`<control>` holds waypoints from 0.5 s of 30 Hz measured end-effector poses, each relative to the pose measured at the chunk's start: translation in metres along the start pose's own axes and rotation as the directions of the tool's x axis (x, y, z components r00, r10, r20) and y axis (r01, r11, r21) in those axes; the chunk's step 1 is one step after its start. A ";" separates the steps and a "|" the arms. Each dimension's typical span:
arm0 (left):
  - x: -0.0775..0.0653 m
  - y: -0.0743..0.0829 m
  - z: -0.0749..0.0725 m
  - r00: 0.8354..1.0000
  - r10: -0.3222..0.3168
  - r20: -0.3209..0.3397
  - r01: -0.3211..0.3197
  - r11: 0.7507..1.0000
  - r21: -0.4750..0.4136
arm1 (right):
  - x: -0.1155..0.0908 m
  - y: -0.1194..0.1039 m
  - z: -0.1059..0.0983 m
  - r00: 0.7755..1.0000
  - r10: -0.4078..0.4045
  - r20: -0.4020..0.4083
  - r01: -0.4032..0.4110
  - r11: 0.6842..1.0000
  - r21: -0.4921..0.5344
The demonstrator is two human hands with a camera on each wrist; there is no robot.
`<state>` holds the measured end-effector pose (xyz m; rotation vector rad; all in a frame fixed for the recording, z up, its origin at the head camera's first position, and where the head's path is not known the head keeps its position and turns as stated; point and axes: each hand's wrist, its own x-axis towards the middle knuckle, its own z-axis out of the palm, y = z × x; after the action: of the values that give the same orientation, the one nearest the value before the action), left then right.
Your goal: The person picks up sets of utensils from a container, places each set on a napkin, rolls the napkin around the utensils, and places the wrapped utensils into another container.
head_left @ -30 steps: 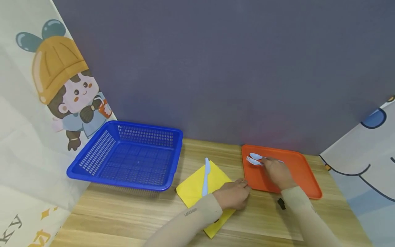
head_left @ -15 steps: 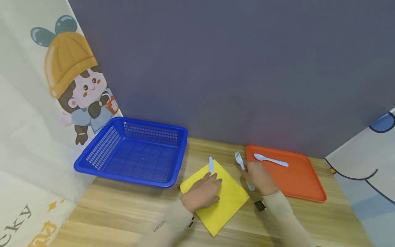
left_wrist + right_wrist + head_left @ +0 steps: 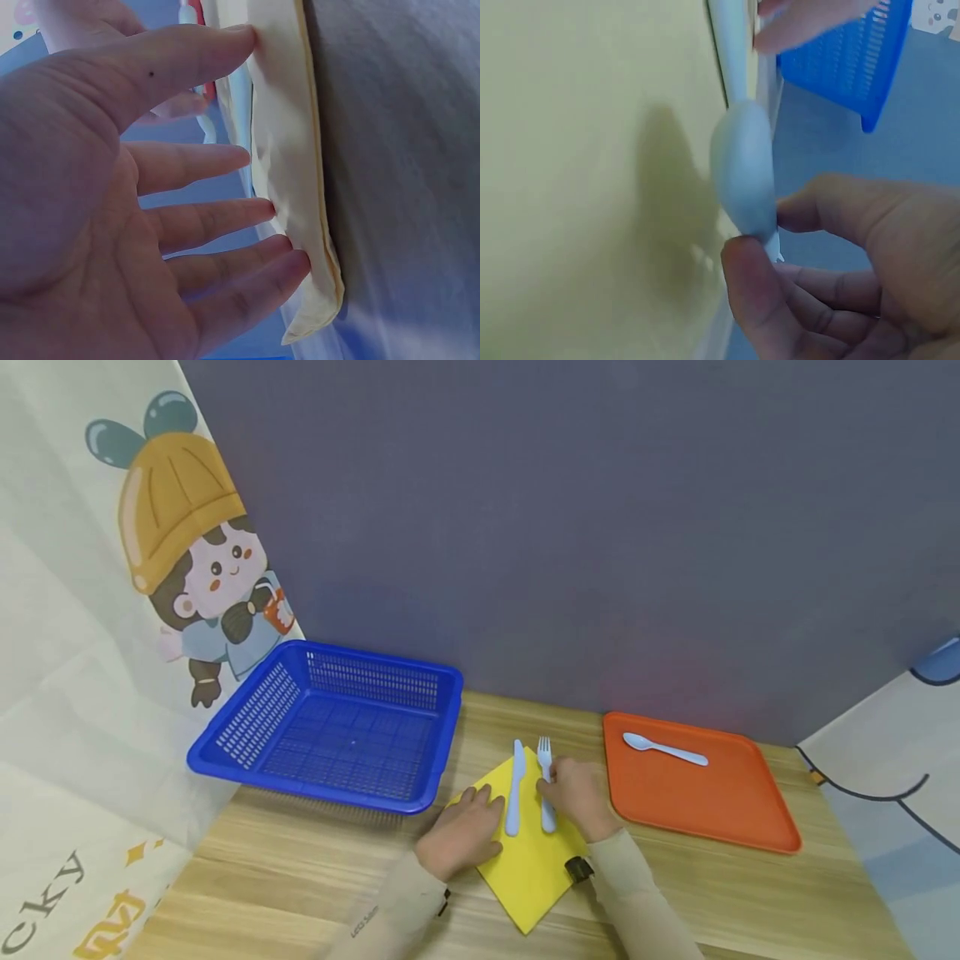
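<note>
My right hand [image 3: 576, 797] pinches a light blue plastic fork [image 3: 545, 756] above the right part of a yellow folded cloth or napkin [image 3: 528, 885]. Its tines point away from me. In the right wrist view, thumb and fingers hold the fork's handle [image 3: 742, 161], with a shadow on the yellow surface beside it. A light blue knife [image 3: 515, 793] lies on the yellow piece, left of the fork and roughly alongside it. My left hand [image 3: 463, 831] rests with spread fingers on the left edge; in the left wrist view its fingertips touch the folded layers [image 3: 289, 127].
On the right, an orange tray [image 3: 697, 802] bears a light blue spoon [image 3: 667, 749]. A blue mesh basket [image 3: 315, 789] stands at the left. Behind the wooden table [image 3: 300, 877] rises a grey wall [image 3: 540, 527]. A printed sheet [image 3: 52, 693] hangs on the left side.
My right hand has carried the fork leftward from the orange tray to over the yellow piece. My left hand has moved left across the yellow piece, uncovering the knife.
</note>
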<state>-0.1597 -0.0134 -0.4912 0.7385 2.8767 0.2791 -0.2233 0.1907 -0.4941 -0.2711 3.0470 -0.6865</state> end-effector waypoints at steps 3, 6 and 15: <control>0.000 -0.001 0.001 1.000 0.000 0.005 0.000 1.000 0.012 | 0.001 -0.006 0.009 1.000 -0.008 -0.011 0.008 1.000 0.014; 0.000 -0.001 0.001 1.000 -0.003 0.016 0.002 1.000 0.016 | 0.002 -0.011 0.014 1.000 -0.002 -0.017 0.003 1.000 0.028; 0.000 -0.001 0.002 0.999 -0.015 0.035 0.014 1.000 0.021 | 0.002 -0.018 0.023 0.999 -0.011 -0.053 0.014 0.999 0.045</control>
<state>-0.1596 -0.0137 -0.4931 0.7185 2.8548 0.2330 -0.2208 0.1644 -0.5075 -0.2759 3.0772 -0.7742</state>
